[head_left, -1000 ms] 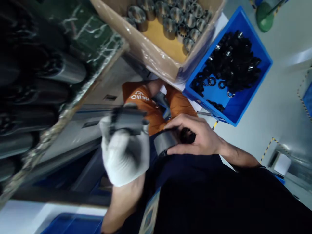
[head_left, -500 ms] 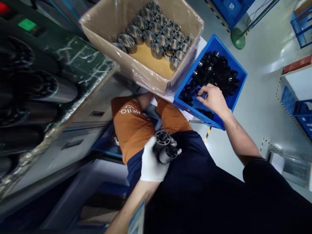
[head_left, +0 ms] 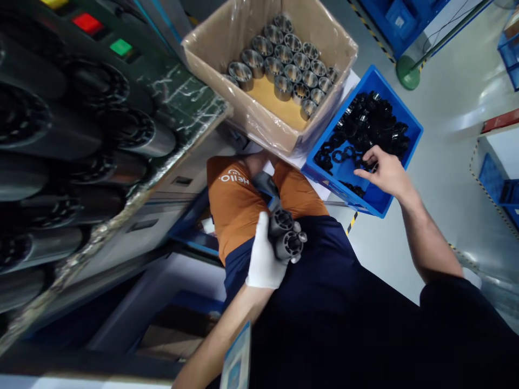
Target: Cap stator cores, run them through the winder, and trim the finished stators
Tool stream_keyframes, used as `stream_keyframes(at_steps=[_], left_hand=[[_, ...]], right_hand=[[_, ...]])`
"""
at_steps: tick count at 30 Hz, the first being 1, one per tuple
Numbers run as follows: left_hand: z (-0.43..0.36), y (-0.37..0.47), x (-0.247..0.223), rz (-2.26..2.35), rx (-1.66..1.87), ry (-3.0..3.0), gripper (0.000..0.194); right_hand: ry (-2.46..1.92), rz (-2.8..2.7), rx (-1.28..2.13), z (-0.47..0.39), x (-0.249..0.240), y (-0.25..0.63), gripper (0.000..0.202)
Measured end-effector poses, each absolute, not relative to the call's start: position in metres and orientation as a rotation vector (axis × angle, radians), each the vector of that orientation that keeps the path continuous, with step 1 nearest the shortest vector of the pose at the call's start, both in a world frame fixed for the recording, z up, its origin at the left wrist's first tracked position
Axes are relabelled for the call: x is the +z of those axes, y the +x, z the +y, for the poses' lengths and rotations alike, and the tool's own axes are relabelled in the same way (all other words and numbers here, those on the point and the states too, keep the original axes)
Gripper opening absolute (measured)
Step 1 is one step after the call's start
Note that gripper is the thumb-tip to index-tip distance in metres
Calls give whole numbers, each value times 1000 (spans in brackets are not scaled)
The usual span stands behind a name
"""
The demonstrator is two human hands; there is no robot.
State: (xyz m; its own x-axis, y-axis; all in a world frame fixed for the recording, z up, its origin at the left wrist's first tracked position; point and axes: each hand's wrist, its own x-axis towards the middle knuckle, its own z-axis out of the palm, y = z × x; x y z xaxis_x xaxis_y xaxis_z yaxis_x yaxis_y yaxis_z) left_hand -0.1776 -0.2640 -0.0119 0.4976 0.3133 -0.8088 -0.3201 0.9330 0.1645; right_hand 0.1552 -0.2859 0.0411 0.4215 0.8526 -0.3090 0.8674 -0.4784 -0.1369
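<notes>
My left hand (head_left: pixel 267 259), in a white glove, grips two dark slotted stator cores side by side above my lap. The upper core (head_left: pixel 283 220) and the lower core (head_left: pixel 292 246) turn their ribbed open ends up. My right hand (head_left: pixel 387 172), bare, reaches into a blue bin (head_left: pixel 381 212). Its thumb and forefinger are apart, right over loose black plastic ring-shaped parts (head_left: pixel 375 127). Whether the fingertips touch a part is hard to make out; no part is clearly held. Several small rings (head_left: pixel 343 155) lie on the bin floor left of the fingertips.
A plastic-lined cardboard box (head_left: pixel 259 116) holds several upright metal cylinders (head_left: pixel 292 73). To the left, a worn green bench (head_left: pixel 190 100) carries large dark cylinders (head_left: pixel 133 129) and lit buttons (head_left: pixel 121 47). A green pole base (head_left: pixel 408 73) stands on the floor beyond the bin.
The view has shifted, so most things sit further right. My right hand has moved over the bin toward the darker pile, uncovering rings on its floor. My left hand still holds both cores.
</notes>
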Motion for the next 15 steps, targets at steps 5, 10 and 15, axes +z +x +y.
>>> stream_keyframes(at_steps=[5,10,15], left_hand=[[-272,-183,22,833,696,303,66],[-286,-198,45,865,1010,542,53],[-306,-215,42,915,1197,668,50]], right_hand=[[2499,2825,-961,-311,88,43,51],[2281,3129,-1121,-307,94,-18,58],[2189,3141,-1153,-305,93,-26,53]])
